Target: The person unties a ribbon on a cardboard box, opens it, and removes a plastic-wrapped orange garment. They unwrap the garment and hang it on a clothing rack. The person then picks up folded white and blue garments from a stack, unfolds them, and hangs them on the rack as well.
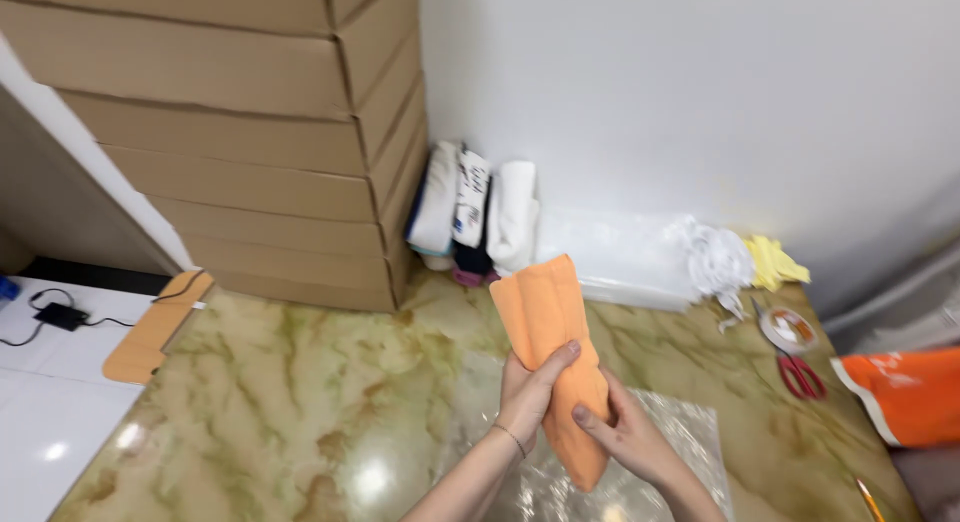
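An orange folded towel (pixel 545 317) stands upright in both my hands above the marbled green-and-cream tabletop (pixel 290 402). My left hand (pixel 530 390) wraps around its middle from the left, thumb across the front. Lower down, my right hand (pixel 625 437) grips the towel from the right. Under my hands a clear plastic bag (pixel 690 432) lies flat on the table.
A tall stack of cardboard boxes (pixel 240 142) stands at the back left. Rolled white and dark cloths (pixel 470 212) lean on the wall beside it. At the right lie a clear bag pile (pixel 620 252), white and yellow rags (pixel 735 257), red scissors (pixel 800 372), a tape roll (pixel 788 330), an orange bag (pixel 910 392).
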